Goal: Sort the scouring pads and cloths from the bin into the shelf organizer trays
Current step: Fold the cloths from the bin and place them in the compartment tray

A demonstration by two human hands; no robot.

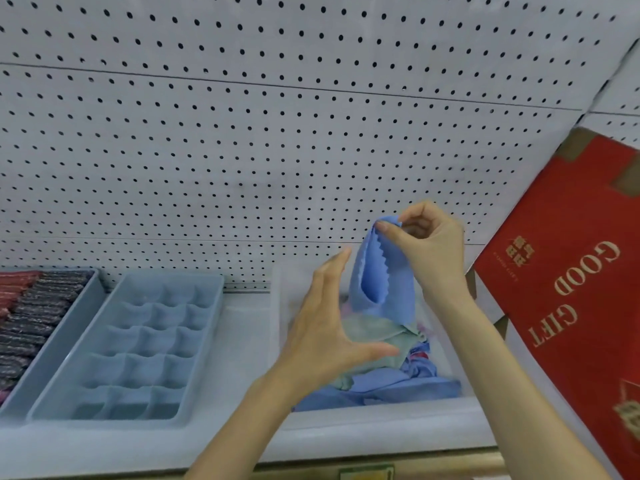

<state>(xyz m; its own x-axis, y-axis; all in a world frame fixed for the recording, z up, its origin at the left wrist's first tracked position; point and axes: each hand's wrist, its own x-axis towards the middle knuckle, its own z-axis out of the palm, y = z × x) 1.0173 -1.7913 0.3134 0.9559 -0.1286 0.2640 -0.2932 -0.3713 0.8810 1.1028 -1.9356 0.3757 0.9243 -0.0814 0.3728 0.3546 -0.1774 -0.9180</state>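
Note:
My right hand [431, 247] pinches the top corner of a blue cloth [384, 282] with a zigzag edge, which hangs above the clear bin [381, 415]. In the bin lie more blue, green and pink cloths [391, 368]. My left hand [329, 327] is open with spread fingers just left of the hanging cloth, not touching it. To the left, a blue organizer tray [145, 344] shows several empty compartments. Another blue tray [59, 334] at the far left holds rows of dark and red scouring pads [31, 313].
A white pegboard [277, 133] forms the back wall of the shelf. A red "GOOD GIFT" box [571, 299] leans at the right, close to the bin. The shelf's front edge [346, 462] runs along the bottom.

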